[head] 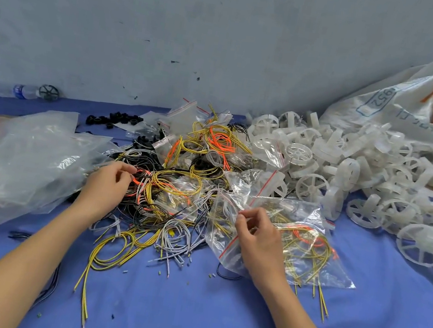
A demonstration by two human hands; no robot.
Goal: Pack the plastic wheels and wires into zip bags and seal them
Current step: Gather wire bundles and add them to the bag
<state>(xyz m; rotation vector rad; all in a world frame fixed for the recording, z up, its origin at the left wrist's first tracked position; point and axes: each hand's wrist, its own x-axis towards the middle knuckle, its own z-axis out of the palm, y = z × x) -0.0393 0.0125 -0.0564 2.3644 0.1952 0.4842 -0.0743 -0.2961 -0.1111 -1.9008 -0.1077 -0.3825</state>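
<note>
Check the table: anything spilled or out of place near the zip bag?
Yellow wire ends stick out past the lower edge of the zip bag the right hand pinches; whether from inside or beneath is unclear. Small loose bits dot the blue cloth.

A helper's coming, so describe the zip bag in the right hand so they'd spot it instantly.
On the blue table, look right of the wire pile. The zip bag holds yellow and orange wires; it alone is pinched by the right hand.
</note>
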